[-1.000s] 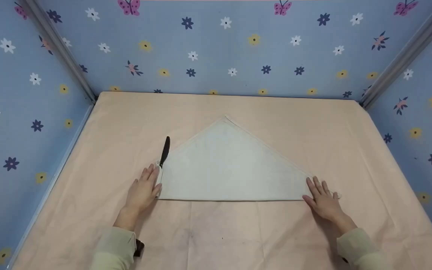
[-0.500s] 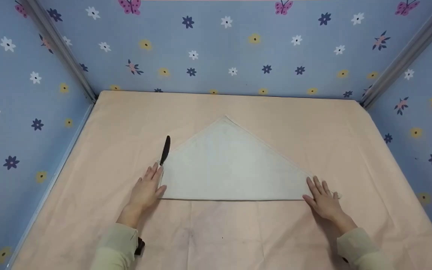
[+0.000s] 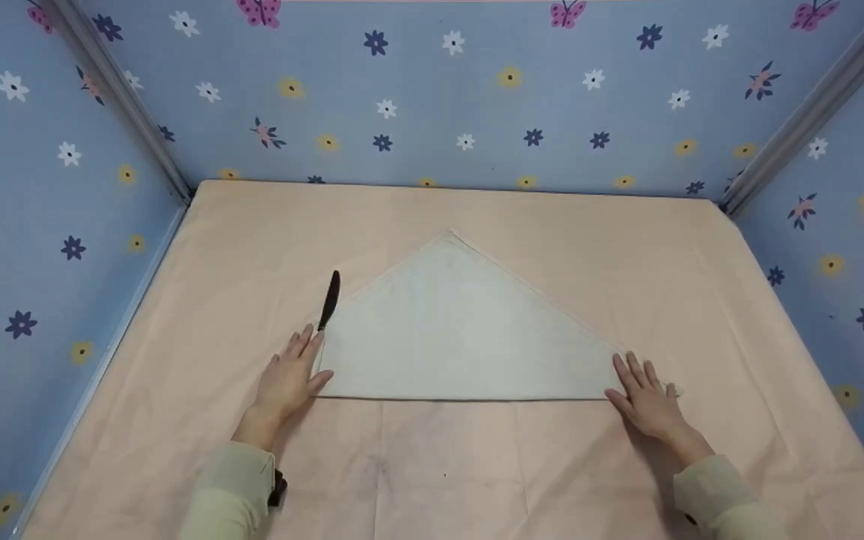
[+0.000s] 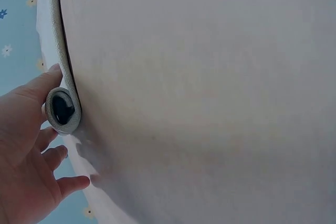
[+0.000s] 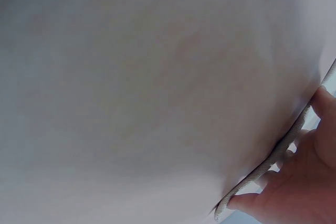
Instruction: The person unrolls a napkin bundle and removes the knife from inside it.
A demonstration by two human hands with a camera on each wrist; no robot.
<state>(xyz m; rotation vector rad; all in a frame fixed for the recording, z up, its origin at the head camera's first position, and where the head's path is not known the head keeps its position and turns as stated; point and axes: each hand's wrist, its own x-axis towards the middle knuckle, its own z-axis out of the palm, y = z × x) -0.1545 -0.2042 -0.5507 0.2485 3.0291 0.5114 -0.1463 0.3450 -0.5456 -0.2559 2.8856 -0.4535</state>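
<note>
A pale cloth napkin [image 3: 462, 322], folded to a point at the far side, lies flat with its straight edge toward me. Out of its left side sticks a dark table knife [image 3: 331, 296]. My left hand [image 3: 289, 379] rests along that side with fingers fairly straight, its thumb over the cloth. The left wrist view shows the napkin's edge curled into a small roll [image 4: 76, 113] around something dark, beside the thumb. My right hand [image 3: 646, 397] lies spread on the napkin's right corner, fingers extended; in the right wrist view its fingertips touch the thin cloth edge [image 5: 262, 167].
A peach tablecloth [image 3: 447, 465] with faint creases covers the table. Blue flowered panels [image 3: 432, 90] enclose the back and both sides, joined by grey posts [image 3: 128, 105] at the corners.
My left hand has shifted slightly to the right, its thumb now lying over the napkin's left edge. The right hand stays where it was.
</note>
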